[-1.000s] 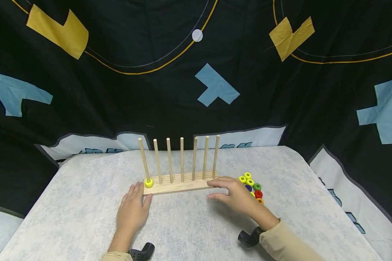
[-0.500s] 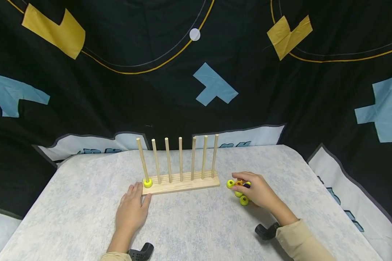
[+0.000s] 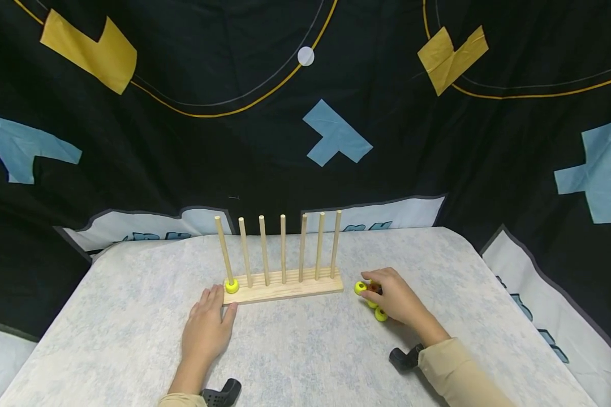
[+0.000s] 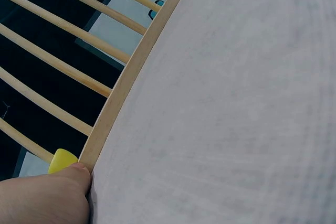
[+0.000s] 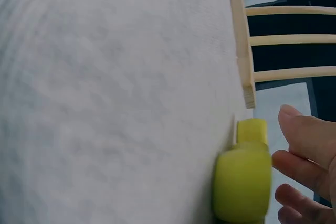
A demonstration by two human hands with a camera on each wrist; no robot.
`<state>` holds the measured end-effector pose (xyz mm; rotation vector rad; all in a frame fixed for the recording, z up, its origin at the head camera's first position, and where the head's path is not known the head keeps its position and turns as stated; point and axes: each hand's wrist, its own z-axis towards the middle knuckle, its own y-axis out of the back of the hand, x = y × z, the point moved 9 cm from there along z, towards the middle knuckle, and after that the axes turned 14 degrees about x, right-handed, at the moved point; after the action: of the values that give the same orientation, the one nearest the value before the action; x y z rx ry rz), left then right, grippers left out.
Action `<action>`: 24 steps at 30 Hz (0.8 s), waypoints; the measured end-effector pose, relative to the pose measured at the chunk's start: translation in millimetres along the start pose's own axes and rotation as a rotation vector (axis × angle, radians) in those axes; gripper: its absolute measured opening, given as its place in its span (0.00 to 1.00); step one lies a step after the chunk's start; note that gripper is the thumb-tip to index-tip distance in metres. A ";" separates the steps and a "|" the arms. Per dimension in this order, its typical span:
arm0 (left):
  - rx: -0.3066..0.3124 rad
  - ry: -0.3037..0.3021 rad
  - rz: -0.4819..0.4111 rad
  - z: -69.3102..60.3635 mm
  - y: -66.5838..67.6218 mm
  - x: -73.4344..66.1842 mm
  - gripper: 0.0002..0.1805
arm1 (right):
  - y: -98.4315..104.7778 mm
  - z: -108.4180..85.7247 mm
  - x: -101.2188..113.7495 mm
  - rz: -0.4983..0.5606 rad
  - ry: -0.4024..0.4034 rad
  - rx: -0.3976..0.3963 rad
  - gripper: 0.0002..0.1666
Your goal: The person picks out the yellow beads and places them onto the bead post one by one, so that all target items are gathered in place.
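A wooden peg rack (image 3: 285, 290) with several upright dowels stands mid-table. One yellow ring bead (image 3: 232, 286) sits at the foot of its leftmost dowel. My left hand (image 3: 203, 330) rests against the rack's left end, fingers extended; the left wrist view has the thumb (image 4: 79, 174) touching the base's corner. Right of the rack, my right hand (image 3: 394, 297) is over a cluster of beads, thumb and fingertips apart around an orange bead (image 3: 374, 288). Yellow beads (image 3: 360, 288) show beside it; the hand hides others. In the right wrist view, a large yellow bead (image 5: 242, 184) is near the fingers.
A pale patterned cloth covers the table (image 3: 285, 350). Behind it hangs a black curtain (image 3: 234, 158) with blue and gold shapes. Each wrist wears a black device, such as the right wrist's device (image 3: 406, 358).
My right hand has moved from the rack's right end to the beads, then slightly left, covering more of them. The left hand stays at the rack.
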<state>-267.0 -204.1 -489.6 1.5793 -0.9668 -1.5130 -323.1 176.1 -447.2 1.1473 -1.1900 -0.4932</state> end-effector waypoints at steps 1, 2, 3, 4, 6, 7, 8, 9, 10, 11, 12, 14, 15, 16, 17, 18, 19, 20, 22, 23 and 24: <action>-0.001 0.001 0.000 0.0 -0.5 0.0 0.37 | -1.1 0.3 0.4 -0.015 0.001 -0.003 0.28; -0.002 0.003 0.000 0.1 -0.8 0.0 0.37 | -1.9 0.5 1.0 -0.030 0.002 -0.005 0.28; -0.003 0.005 0.002 0.0 -1.0 -0.2 0.37 | -2.6 0.7 1.6 -0.046 0.005 -0.008 0.28; -0.005 0.006 0.002 0.0 -1.1 -0.3 0.37 | -3.2 0.7 2.0 -0.057 0.003 -0.010 0.27; -0.005 0.007 0.002 0.2 -1.3 -0.5 0.37 | -3.6 1.1 2.5 -0.073 0.003 -0.015 0.27; -0.007 0.005 0.003 0.4 -1.2 -0.7 0.37 | -3.6 1.3 2.6 -0.079 0.001 -0.018 0.26; -0.009 0.004 0.002 0.4 -0.9 -1.1 0.37 | -3.4 1.6 2.6 -0.083 -0.002 -0.020 0.26; -0.010 0.001 0.003 0.5 -0.7 -1.5 0.37 | -3.3 2.0 2.6 -0.087 -0.004 -0.022 0.26; -0.012 -0.001 0.004 0.5 -0.4 -1.8 0.37 | -3.3 2.6 2.6 -0.091 -0.005 -0.023 0.26; -0.012 -0.002 0.004 0.6 -0.2 -2.0 0.37 | -3.3 3.2 2.6 -0.095 -0.006 -0.024 0.26; -0.012 -0.002 0.004 0.6 0.1 -2.2 0.37 | -3.5 4.0 2.7 -0.099 -0.006 -0.024 0.26; -0.009 -0.001 0.002 0.6 0.5 -2.2 0.37 | -4.1 5.4 2.9 -0.105 -0.005 -0.021 0.25; -0.006 0.001 0.001 0.6 0.7 -2.2 0.37 | -4.4 6.0 3.0 -0.108 -0.005 -0.021 0.25; -0.004 0.002 -0.002 0.4 0.8 -2.1 0.37 | -4.7 6.5 3.0 -0.110 -0.005 -0.021 0.24; 0.000 0.004 -0.004 0.4 0.7 -1.9 0.37 | -5.1 6.9 2.9 -0.111 -0.007 -0.021 0.24; 0.001 0.004 -0.005 0.4 0.6 -1.6 0.37 | -5.4 7.1 2.9 -0.113 -0.007 -0.023 0.23; 0.003 0.005 -0.006 0.5 0.5 -1.4 0.37 | -5.9 7.4 2.6 -0.112 -0.011 -0.024 0.23; 0.003 0.006 -0.008 0.5 0.4 -1.1 0.37 | -6.1 7.7 2.3 -0.112 -0.013 -0.026 0.22; 0.001 0.005 -0.008 0.3 0.2 -0.9 0.37 | -6.5 7.8 1.8 -0.109 -0.017 -0.031 0.21; -0.002 0.004 -0.006 0.4 0.1 -0.8 0.37 | -6.8 8.0 1.2 -0.106 -0.020 -0.032 0.21; -0.006 0.002 -0.005 0.2 0.3 -1.0 0.37 | -7.1 8.1 0.8 -0.101 -0.023 -0.032 0.21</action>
<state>-267.3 -203.3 -488.9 1.5805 -0.9568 -1.5159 -328.3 169.1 -453.6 1.1811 -1.1441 -0.6009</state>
